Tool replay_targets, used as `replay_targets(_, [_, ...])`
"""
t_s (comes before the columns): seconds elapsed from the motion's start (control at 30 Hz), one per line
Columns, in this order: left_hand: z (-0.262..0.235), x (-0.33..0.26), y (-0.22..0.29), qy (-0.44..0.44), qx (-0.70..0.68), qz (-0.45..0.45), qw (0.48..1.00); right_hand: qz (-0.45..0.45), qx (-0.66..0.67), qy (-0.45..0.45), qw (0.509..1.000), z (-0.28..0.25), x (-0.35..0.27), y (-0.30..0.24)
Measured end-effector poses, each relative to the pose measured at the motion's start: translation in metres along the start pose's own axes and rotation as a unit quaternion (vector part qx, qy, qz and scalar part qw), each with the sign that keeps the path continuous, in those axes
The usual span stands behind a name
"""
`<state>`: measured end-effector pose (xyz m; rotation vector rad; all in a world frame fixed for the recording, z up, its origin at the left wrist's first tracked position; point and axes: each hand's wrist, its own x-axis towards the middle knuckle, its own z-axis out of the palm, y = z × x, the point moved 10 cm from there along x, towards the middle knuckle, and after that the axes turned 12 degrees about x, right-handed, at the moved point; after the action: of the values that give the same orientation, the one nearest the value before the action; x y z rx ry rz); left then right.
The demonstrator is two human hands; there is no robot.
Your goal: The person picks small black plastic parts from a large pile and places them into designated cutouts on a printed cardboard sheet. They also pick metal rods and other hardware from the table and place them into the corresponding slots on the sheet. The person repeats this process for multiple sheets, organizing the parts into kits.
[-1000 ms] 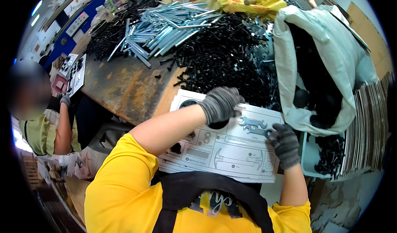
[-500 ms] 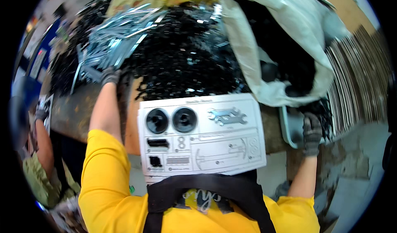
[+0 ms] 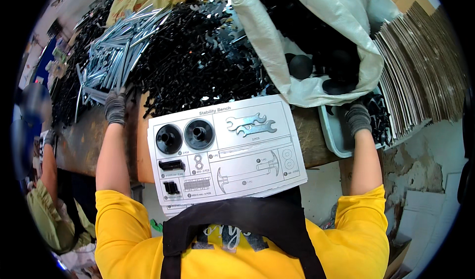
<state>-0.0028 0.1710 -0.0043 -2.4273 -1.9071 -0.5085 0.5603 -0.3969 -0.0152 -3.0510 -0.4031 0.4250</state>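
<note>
My left hand point(image 3: 115, 108), in a dark grey glove, is at the near ends of a heap of silvery metal rods point(image 3: 118, 63). Its fingers look curled in; whether they grip a rod is hidden. On the right, my right hand point(image 3: 358, 118), gloved alike, reaches over a pale grey tray point(image 3: 330, 139) of black parts point(image 3: 377, 111). Its fingertips are out of sight among them. Between my arms, a stack of printed sheets point(image 3: 229, 152) with pictures of discs, wrenches and bolts leans at the table's front edge.
A large heap of small black parts point(image 3: 198, 66) covers the middle of the table. A white woven sack point(image 3: 309, 98) holding black round pieces opens toward me. Flat cardboard point(image 3: 420, 71) is stacked at the right. Another person's gloved hand point(image 3: 49, 138) shows at far left.
My view has shifted, so the table's contents sit further left and higher. The blur has cleared. My left hand stays by the rods and my right hand by the tray.
</note>
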Motion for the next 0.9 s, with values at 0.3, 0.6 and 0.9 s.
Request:
replay_targets(0.3, [-0.092,-0.217,0.230,-0.087,-0.108,0.433,0.891,-0.152,0.083,0.042,0.984,0.034,0.050,-0.009])
replay_targets(0.6, [-0.044,-0.299,0.288,-0.215,0.082,0.519,0.823,-0.144,0.125,0.146,0.971,-0.053,-0.072,0.016])
replay_targets(0.9, [-0.048,-0.288,0.262,-0.214,0.019,0.496,0.841,-0.492,0.360,-0.040,0.792,-0.042,-0.210,-0.113])
